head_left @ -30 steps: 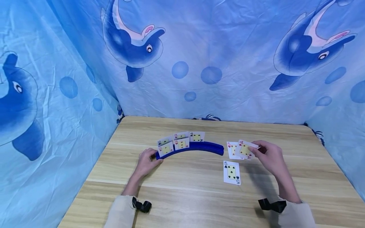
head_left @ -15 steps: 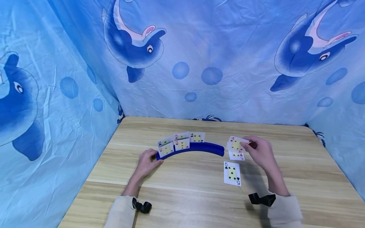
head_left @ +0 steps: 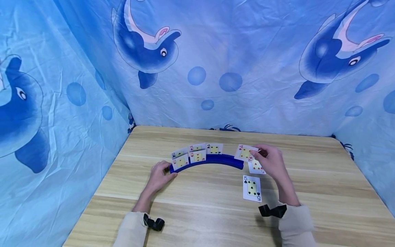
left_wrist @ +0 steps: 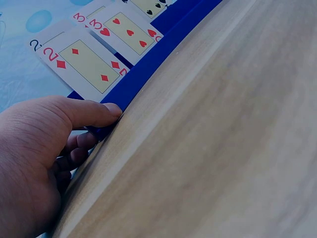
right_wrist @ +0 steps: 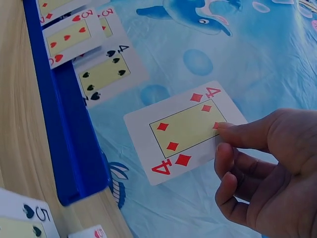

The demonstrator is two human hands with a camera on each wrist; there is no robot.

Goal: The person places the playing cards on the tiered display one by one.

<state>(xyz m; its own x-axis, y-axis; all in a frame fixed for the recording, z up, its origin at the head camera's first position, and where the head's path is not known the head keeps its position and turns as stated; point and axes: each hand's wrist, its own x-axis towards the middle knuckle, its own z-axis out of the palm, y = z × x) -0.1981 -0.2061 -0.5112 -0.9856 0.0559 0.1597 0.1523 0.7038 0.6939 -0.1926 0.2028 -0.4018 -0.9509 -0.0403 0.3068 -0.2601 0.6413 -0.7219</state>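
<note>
My left hand (head_left: 159,175) grips the left end of a curved blue card holder (head_left: 223,160), thumb on its front face and fingers behind. Over the holder's right end, my right hand (head_left: 271,162) pinches the four of diamonds (right_wrist: 185,130) by one side, thumb on its face. In the right wrist view the card is apart from the holder's slots. Front cards in the holder are the two of diamonds (left_wrist: 81,62) and three of hearts (left_wrist: 128,33). Partly hidden behind them stand a black two (head_left: 180,152) and a red three (head_left: 197,148). To their right stands the four of spades (right_wrist: 106,74).
On the wooden table (head_left: 197,219), the five of spades (head_left: 252,188) lies face up right of the holder. A red five (head_left: 256,166) lies behind it, partly covered by the right hand and its card. A blue dolphin-print cloth (head_left: 247,113) hangs at the back and sides.
My right hand has moved left with the four of diamonds, from over the red five to the holder's right end. My left hand stays on the holder.
</note>
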